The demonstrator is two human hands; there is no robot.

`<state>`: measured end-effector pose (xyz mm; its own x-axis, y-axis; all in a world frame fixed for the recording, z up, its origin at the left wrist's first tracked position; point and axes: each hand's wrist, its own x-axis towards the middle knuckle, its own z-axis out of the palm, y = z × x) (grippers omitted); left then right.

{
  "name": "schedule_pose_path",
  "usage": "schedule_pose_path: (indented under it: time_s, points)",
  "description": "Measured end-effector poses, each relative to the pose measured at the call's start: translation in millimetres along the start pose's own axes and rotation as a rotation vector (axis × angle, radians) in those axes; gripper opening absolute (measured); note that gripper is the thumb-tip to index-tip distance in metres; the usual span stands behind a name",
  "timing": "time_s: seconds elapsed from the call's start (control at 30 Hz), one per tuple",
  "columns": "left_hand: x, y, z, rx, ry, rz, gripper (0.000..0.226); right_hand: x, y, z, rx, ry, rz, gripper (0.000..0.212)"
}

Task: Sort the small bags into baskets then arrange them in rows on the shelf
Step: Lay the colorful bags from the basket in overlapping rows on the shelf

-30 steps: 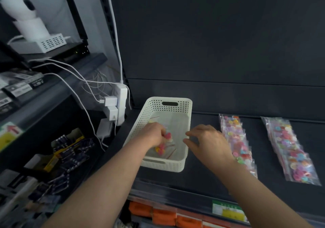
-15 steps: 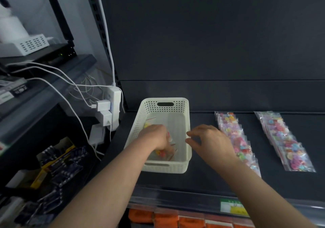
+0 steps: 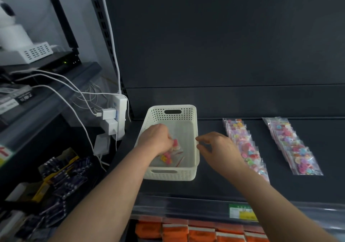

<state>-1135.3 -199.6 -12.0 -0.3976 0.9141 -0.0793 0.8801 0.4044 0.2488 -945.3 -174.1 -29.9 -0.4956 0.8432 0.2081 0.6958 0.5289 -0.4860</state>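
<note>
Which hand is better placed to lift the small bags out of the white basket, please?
Left. The left hand is inside the basket, its grip on the small bags; the right hand is outside, by the right rim, holding no bag.

You see a white power strip point(image 3: 121, 114) (chargers point(image 3: 108, 113) plugged in). A white camera point(image 3: 9, 28) sits up-left of it, batteries point(image 3: 61, 174) below-left.

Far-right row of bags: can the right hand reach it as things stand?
Probably yes: right hand is loose beside the basket; only the flat nearer row lies between it and the far-right row.
</note>
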Motion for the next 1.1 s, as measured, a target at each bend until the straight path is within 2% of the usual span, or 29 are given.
schedule_pose_path:
  time_s: [0.1, 0.17, 0.2, 0.23, 0.3, 0.4, 0.5, 0.57, 0.63, 0.7, 0.77, 0.83, 0.93, 1.0, 1.1]
  points:
    - [-10, 9, 7, 0.104, -0.151, -0.016, 0.022, -2, 0, -4, -0.003, -0.022, -0.015, 0.031]
    - [-13, 15, 19, 0.14, -0.244, -0.045, 0.053, -4, 1, -6, -0.026, -0.048, -0.031, 0.031]
    - [-14, 18, 21, 0.125, -0.249, -0.054, 0.061, -4, 1, -6, -0.026, -0.057, -0.038, 0.032]
    - [-16, 20, 21, 0.115, -0.234, -0.052, 0.054, -4, 1, -5, -0.017, -0.059, -0.04, 0.032]
    - [-16, 20, 20, 0.11, -0.195, -0.035, 0.019, -5, 1, -5, 0.002, -0.056, -0.035, 0.033]
    - [-15, 11, 19, 0.034, -0.137, -0.069, 0.014, -6, 3, -5, 0.01, -0.076, -0.044, 0.034]
    - [-17, 10, 7, -0.207, 0.025, -0.11, 0.015, -6, 11, -9, 0.055, -0.053, -0.056, 0.032]
    - [-24, 23, -8, -0.558, 0.062, -0.101, 0.013, -6, 16, -15, 0.145, -0.033, 0.0, 0.032]
    - [-30, 42, -20, -0.987, -0.07, -0.055, 0.009, -7, 22, -24, 0.345, -0.062, 0.116, 0.035]
    - [-35, 62, -22, -1.162, -0.21, 0.028, 0.014, -10, 30, -34, 0.674, -0.143, 0.244, 0.041]
    - [-38, 84, -16, -1.192, -0.314, 0.073, 0.018, -14, 40, -44, 0.953, -0.19, 0.342, 0.034]
    - [-43, 106, -7, -1.213, -0.366, 0.061, 0.018, -20, 55, -56, 1.03, -0.15, 0.383, 0.018]
    - [-46, 134, 11, -1.266, -0.439, -0.022, 0.023, -30, 83, -71, 0.979, -0.025, 0.426, 0.007]
    - [-47, 153, 25, -1.2, -0.471, -0.027, 0.031, -38, 104, -81, 0.92, 0.019, 0.451, 0.004]
    - [-51, 181, 47, -1.087, -0.405, -0.035, 0.015, -49, 132, -93, 0.871, 0.083, 0.493, 0.003]
